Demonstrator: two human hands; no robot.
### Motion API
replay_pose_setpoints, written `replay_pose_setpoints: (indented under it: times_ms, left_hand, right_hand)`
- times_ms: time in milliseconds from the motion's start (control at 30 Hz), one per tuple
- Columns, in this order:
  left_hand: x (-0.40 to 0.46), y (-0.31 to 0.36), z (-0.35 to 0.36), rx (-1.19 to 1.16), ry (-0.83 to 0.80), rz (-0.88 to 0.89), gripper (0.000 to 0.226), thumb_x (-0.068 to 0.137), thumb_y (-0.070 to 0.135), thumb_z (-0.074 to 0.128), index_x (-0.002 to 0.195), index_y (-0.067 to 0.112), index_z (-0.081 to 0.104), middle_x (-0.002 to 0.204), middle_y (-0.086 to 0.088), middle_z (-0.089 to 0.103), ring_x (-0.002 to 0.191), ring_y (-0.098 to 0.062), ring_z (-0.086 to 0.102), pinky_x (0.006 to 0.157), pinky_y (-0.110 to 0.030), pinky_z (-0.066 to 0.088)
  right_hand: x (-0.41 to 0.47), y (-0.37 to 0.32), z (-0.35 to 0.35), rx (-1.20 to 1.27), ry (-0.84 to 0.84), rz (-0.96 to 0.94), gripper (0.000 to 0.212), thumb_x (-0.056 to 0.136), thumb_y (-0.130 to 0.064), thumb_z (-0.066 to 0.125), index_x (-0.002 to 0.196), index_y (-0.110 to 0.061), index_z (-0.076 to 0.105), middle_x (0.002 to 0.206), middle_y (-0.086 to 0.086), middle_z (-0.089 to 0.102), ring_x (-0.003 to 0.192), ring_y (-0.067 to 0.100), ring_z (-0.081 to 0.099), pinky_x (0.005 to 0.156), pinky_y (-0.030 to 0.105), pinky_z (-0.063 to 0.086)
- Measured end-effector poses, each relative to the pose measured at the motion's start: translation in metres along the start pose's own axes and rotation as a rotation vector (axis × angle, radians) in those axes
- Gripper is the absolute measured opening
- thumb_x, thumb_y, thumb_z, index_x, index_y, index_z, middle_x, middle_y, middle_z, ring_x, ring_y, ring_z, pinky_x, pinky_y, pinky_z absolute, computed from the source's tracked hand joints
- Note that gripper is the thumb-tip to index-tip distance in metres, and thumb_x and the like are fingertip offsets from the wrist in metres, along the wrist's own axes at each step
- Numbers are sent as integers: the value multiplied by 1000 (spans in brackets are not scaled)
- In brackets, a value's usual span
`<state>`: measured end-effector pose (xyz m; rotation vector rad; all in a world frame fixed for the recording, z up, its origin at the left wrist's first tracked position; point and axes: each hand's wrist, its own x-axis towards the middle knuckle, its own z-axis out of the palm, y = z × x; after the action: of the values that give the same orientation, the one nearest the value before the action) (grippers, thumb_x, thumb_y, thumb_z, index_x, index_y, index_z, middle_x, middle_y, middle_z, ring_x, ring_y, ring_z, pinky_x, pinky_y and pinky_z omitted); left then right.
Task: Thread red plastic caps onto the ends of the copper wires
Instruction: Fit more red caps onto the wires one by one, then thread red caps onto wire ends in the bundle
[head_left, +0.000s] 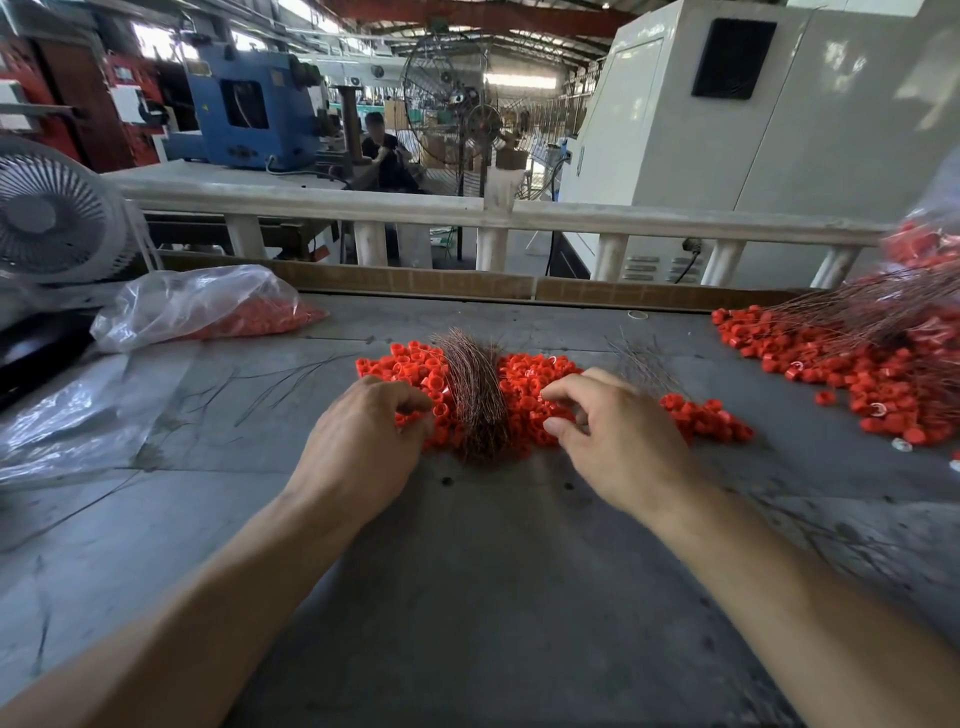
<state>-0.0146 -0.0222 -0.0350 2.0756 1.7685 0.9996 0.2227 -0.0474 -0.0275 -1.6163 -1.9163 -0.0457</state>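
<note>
Nearest, forearms: both bare, reaching forward over the grey table (493, 571) from the bottom corners of the view.
Left hand (363, 441): palm down at the left edge of the red pile, fingers curled in among the caps; whether it actually grips one I cannot tell, since the fingertips are hidden.
Right hand (618, 431): palm down at the right of the bundle, fingers bent and loosely spread, thumb and forefinger drawn close together over the caps; whether a cap or wire is pinched between them I cannot tell.
Red caps (530, 384): a low heap of small red plastic caps in the middle of the table, directly under and between both hands.
Copper wires (475, 395): a thick curved bundle lying across the heap, between the two hands, near each.
Loose wires (644, 364): a thinner scatter just beyond the right hand.
Second pile (852, 374): more red caps at the right, with long copper strands lying over them.
Plastic bag (202, 306): clear, at far left, holding red caps.
White fan (52, 213): at the table's left rear corner.
Railing (467, 213): pale, beyond the table's far edge.
Far background: a standing fan (457, 104), a blue machine (249, 109), and a seated person (382, 150).
</note>
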Motion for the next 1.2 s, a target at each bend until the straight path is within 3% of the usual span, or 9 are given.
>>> replay_pose_setpoints:
  times_ms: [233, 300, 400, 467, 633, 800, 933, 1067, 1200]
  left_hand:
    - [4, 0, 0, -17, 14, 20, 18, 91, 32, 70, 109, 37, 74, 106, 15, 59, 97, -9, 57, 79, -27, 40]
    - [4, 2, 0, -36, 12, 60, 18, 92, 31, 69, 108, 37, 74, 101, 17, 62, 89, -3, 56, 73, -21, 39]
    - [4, 10, 2, -73, 56, 88, 5, 88, 42, 72, 87, 37, 75, 81, 19, 64, 76, 4, 57, 62, -16, 35]
    - [2, 13, 3, -74, 64, 100, 19, 81, 54, 73, 77, 35, 71, 73, 18, 64, 70, 4, 56, 58, -18, 34]
    - [-2, 17, 4, 43, 3, 151, 16, 81, 48, 75, 81, 32, 72, 76, 17, 64, 67, 4, 54, 57, -10, 31]
    - [-6, 21, 1, 44, 64, 163, 16, 88, 43, 71, 78, 30, 69, 72, 20, 61, 71, 6, 55, 56, -9, 31]
    - [-12, 31, -5, 21, 137, 281, 18, 90, 38, 70, 75, 29, 66, 70, 19, 58, 83, 7, 53, 62, -11, 32]
    - [-20, 44, -12, -94, 193, 371, 17, 90, 37, 70, 76, 28, 66, 71, 20, 55, 76, 0, 54, 65, -12, 36]
    - [-20, 42, -16, -289, 215, 317, 18, 95, 39, 66, 80, 28, 67, 71, 12, 61, 69, -8, 57, 57, -14, 38]
  right_hand:
    - [4, -11, 7, -17, 10, -58, 23, 93, -28, 71, 116, -26, 71, 114, -10, 62, 109, 16, 57, 90, 34, 50]
    - [4, -15, 7, 14, 39, -114, 24, 92, -25, 73, 115, -25, 73, 113, -9, 64, 111, 17, 59, 92, 36, 50]
    - [4, -22, 9, 40, 38, -171, 25, 90, -24, 75, 115, -24, 73, 111, -8, 65, 111, 17, 59, 91, 37, 51]
    - [4, -24, 11, 25, 33, -190, 24, 91, -25, 75, 115, -23, 74, 110, -7, 66, 111, 16, 58, 91, 37, 51]
    - [4, -26, 12, 25, 38, -230, 14, 92, -22, 73, 106, -20, 76, 103, -7, 67, 106, 17, 60, 89, 39, 51]
    - [1, -28, 12, 51, 46, -239, 14, 93, -24, 71, 107, -21, 75, 104, -7, 66, 107, 16, 59, 87, 39, 51]
    - [1, -31, 9, 147, 62, -263, 21, 95, -24, 70, 116, -21, 73, 112, -7, 65, 112, 14, 59, 91, 34, 51]
    - [2, -35, 6, 316, 67, -292, 9, 95, -14, 72, 103, -14, 76, 106, -4, 66, 103, 15, 62, 88, 32, 51]
    - [3, -34, 2, 502, 146, -256, 7, 93, -8, 72, 96, -9, 77, 104, -1, 73, 98, 11, 69, 87, 28, 54]
